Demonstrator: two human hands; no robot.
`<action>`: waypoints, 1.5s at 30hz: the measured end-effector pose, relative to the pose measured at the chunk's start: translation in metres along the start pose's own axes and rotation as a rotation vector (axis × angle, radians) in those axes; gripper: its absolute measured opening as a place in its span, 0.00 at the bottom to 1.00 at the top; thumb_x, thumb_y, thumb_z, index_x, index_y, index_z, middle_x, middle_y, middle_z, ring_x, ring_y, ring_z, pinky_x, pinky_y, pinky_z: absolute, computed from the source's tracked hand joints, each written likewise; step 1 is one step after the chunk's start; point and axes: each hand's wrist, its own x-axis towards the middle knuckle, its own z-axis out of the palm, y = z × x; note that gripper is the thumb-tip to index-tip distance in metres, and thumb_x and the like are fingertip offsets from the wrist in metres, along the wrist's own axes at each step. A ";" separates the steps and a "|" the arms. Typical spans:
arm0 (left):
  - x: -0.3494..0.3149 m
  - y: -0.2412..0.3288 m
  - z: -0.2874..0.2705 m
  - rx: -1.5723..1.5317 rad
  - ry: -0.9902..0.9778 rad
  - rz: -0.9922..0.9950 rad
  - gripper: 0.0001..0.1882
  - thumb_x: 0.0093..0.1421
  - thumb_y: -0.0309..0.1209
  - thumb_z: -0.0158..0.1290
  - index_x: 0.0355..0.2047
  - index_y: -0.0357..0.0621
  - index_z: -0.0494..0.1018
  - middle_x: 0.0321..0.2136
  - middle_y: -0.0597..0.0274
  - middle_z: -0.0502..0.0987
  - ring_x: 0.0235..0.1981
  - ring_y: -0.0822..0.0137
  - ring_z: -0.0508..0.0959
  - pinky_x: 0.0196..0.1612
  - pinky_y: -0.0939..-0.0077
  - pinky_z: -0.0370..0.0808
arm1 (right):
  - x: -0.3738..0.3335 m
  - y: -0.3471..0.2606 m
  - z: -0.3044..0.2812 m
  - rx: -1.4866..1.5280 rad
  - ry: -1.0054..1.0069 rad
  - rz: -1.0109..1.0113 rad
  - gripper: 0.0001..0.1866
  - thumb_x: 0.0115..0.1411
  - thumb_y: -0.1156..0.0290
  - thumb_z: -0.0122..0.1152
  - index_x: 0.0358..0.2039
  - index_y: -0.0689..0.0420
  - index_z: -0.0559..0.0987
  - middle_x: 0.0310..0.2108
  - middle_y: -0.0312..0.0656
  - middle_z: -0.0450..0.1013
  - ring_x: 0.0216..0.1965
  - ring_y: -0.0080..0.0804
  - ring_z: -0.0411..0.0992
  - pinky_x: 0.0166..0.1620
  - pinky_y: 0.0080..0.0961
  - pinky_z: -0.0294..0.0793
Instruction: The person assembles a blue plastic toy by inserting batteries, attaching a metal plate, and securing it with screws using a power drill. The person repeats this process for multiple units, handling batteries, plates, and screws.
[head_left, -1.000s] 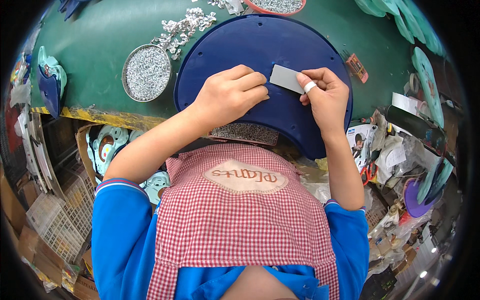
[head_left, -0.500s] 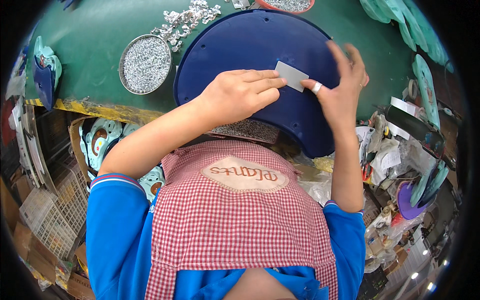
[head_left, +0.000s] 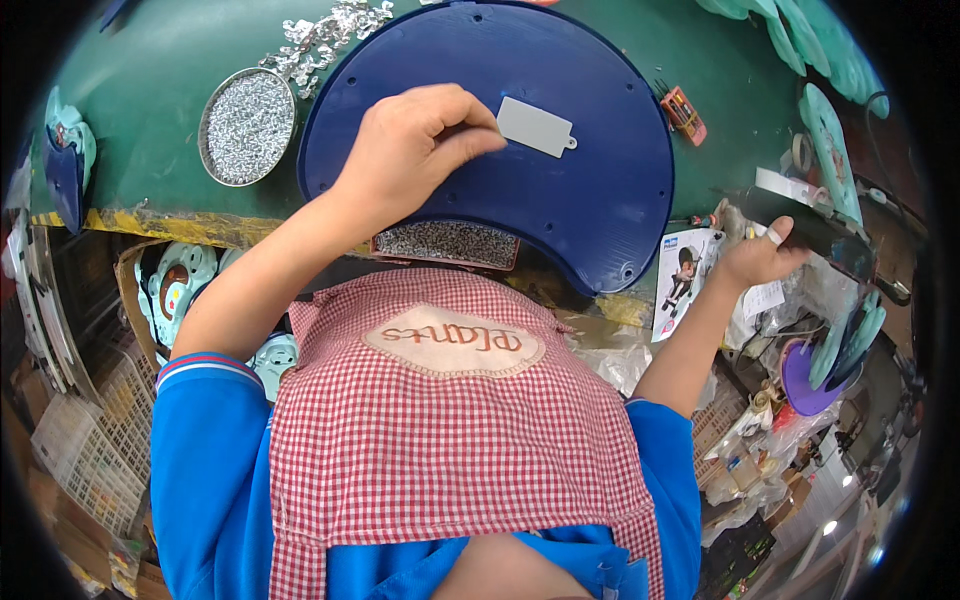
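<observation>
Two grips: left grip [head_left: 412, 140] nearly closed at the left end of the grey plate [head_left: 537, 127]; whether it holds it, I cannot tell; right grip [head_left: 762, 260] open, thumb apart
Grey plate: on the blue panel [head_left: 590, 205], atop the desk [head_left: 170, 150]
Lettering: stitched on the apron patch [head_left: 450, 361]; printed on the leaflet [head_left: 664, 310]

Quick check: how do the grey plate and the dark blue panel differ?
The grey plate is small, while the dark blue panel is far larger. The grey plate is roughly rectangular, with a holed tab at its right end; the dark blue panel is a broad crescent with several holes near its edge. The grey plate is over the dark blue panel. Both look flat and have holes.
</observation>
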 end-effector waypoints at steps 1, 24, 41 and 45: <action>-0.008 0.004 -0.001 -0.125 -0.023 -0.121 0.05 0.54 0.25 0.60 0.30 0.37 0.76 0.25 0.63 0.76 0.26 0.69 0.75 0.31 0.77 0.72 | -0.001 -0.001 0.010 0.070 0.001 0.033 0.36 0.55 0.62 0.67 0.56 0.70 0.62 0.52 0.52 0.65 0.51 0.37 0.67 0.53 0.33 0.72; -0.051 0.001 0.018 0.212 0.244 0.283 0.09 0.45 0.29 0.63 0.28 0.45 0.77 0.26 0.67 0.76 0.28 0.67 0.75 0.31 0.75 0.75 | -0.098 -0.174 0.109 0.944 -0.741 0.251 0.47 0.56 0.39 0.59 0.67 0.50 0.51 0.28 0.39 0.68 0.28 0.29 0.67 0.37 0.35 0.68; -0.075 -0.011 0.009 0.298 0.254 0.223 0.07 0.41 0.33 0.65 0.21 0.48 0.78 0.22 0.72 0.73 0.30 0.70 0.73 0.34 0.78 0.74 | -0.112 -0.191 0.123 0.911 -0.933 0.183 0.49 0.54 0.37 0.61 0.66 0.50 0.51 0.27 0.38 0.69 0.28 0.30 0.69 0.37 0.36 0.71; -0.066 -0.004 0.023 0.158 0.192 0.275 0.09 0.41 0.31 0.66 0.25 0.45 0.79 0.25 0.67 0.76 0.27 0.67 0.75 0.30 0.75 0.74 | -0.105 -0.185 0.107 0.981 -0.882 0.247 0.48 0.55 0.37 0.58 0.67 0.50 0.52 0.28 0.37 0.68 0.28 0.29 0.67 0.38 0.36 0.69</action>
